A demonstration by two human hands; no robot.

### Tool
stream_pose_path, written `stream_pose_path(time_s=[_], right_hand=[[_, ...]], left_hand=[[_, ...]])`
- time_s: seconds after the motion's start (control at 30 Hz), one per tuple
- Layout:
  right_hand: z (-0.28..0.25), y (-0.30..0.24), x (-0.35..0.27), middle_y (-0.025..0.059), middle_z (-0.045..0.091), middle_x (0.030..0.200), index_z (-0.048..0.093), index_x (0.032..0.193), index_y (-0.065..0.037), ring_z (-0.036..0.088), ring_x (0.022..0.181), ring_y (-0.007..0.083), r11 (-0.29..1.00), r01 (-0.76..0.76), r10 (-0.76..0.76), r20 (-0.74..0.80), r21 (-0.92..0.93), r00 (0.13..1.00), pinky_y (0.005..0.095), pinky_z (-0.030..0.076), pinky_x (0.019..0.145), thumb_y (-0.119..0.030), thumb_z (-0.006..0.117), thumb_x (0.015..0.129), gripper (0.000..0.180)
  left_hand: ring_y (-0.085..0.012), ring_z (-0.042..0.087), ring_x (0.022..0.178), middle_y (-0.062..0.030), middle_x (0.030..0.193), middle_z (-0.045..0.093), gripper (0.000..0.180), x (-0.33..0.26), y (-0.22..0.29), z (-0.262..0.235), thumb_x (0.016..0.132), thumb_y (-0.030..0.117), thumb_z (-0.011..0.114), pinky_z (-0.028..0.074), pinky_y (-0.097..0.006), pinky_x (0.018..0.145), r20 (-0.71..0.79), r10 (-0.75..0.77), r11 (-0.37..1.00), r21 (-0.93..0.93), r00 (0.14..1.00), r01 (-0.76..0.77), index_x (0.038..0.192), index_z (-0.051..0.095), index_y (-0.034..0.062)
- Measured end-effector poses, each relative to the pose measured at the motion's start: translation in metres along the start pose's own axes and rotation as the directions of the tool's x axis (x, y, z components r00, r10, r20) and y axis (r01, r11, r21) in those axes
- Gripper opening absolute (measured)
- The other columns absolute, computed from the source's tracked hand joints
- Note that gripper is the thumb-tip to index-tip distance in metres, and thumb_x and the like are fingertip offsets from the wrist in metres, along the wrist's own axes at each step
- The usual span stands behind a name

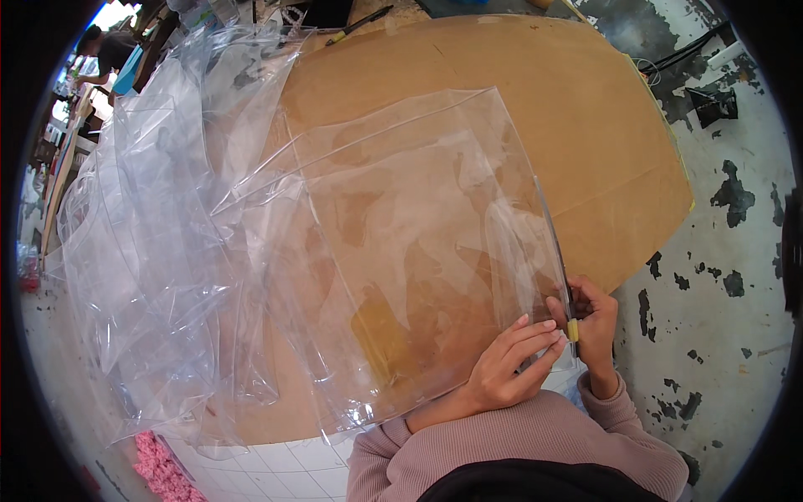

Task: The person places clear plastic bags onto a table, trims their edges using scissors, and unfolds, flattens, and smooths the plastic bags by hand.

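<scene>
A large sheet of clear plastic [401,209], folded in places, lies in front of me. A narrow dark strip [549,219] runs along its right edge, with a yellow band [572,330] around its lower end. My right hand [597,322] is closed on the strip beside that band, its thumb over the plastic. My left hand [512,364] rests at the sheet's lower right corner. Its fingers are stretched out toward the strip, fingertips at the edge; its thumb is hidden. Under the plastic shows a yellowish rectangular patch [381,339].
Brown board [602,142] covers the worktop. A heap of crumpled clear plastic [159,243] fills the left side. At the far edge lies a black and yellow tool [358,25]. Pink fluffy material [161,468] is at lower left. Another person [109,54] stands far left. Peeling floor lies right.
</scene>
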State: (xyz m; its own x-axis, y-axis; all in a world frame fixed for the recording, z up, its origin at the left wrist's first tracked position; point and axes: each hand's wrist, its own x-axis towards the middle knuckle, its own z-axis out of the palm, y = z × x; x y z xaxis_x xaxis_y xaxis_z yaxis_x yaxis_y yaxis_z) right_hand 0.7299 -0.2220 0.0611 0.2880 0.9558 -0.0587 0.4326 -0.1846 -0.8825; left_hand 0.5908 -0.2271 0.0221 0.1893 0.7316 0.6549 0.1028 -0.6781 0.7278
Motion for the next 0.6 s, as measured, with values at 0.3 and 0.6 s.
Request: stream_pose_path(time_s=[0.3, 0.6], right_hand=[[-0.005, -0.005, 0.003, -0.0032, 0.053, 0.060, 0.057, 0.087, 0.000, 0.047, 0.053, 0.0014, 0.984, -0.149, 0.142, 0.078, 0.101, 0.987, 0.0155, 0.036, 0.048, -0.002, 0.068, 0.074, 0.017], [-0.026, 0.014, -0.021, -0.0019, 0.053, 0.062, 0.056, 0.093, 0.000, 0.047, 0.055, 0.0020, 0.997, -0.059, 0.054, 0.121, 0.043, 0.991, 0.0161, 0.036, 0.049, -0.002, 0.071, 0.066, 0.031]], left_hand=[[-0.0220, 0.059, 0.096, -0.0074, 0.096, 0.060, 0.032, 0.002, 0.001, -0.001, 0.060, -0.006, 0.066, 0.041, -0.039, 0.093, 0.012, 0.018, 1.000, 0.005, 1.000, -0.018, 0.090, 0.067, 0.0031], [-0.0225, 0.059, 0.097, -0.0077, 0.097, 0.059, 0.037, -0.001, 0.000, -0.001, 0.057, -0.007, 0.064, 0.042, -0.039, 0.093, 0.003, 0.036, 0.999, -0.002, 0.999, -0.036, 0.093, 0.066, 0.0018]])
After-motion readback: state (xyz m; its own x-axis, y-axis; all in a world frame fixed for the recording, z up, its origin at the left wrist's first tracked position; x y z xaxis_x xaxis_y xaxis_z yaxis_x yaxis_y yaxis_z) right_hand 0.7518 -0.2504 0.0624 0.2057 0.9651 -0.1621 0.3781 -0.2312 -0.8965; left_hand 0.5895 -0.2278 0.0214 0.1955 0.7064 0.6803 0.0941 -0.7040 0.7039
